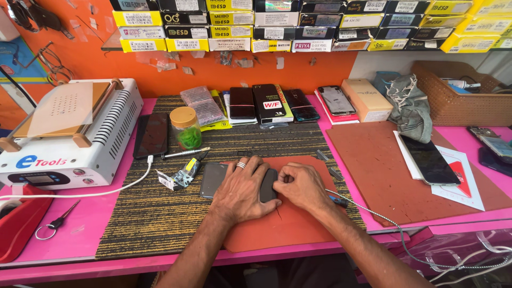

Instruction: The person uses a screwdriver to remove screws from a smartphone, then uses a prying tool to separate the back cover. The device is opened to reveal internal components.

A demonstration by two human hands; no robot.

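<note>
The flat dark grey phone [216,178] lies face down on a rust-red rubber mat [288,224] near the front edge of the pink counter [80,234], more than half of it hidden under the two hands. The left hand [242,192], a ring on one finger, lies flat and spread over the phone, pressing it down rather than gripping. The right hand [301,186] is curled, fingertips bunched at the phone's right end — whether they pinch anything there cannot be made out. A braided cable [368,213] runs out from under the right wrist and off the counter's front edge. Behind the left hand stands a small clear jar with a tan lid [185,128], green bits inside. At the far right corner, a brown woven basket [458,104] holds items only partly visible — its right end is cut off.
</note>
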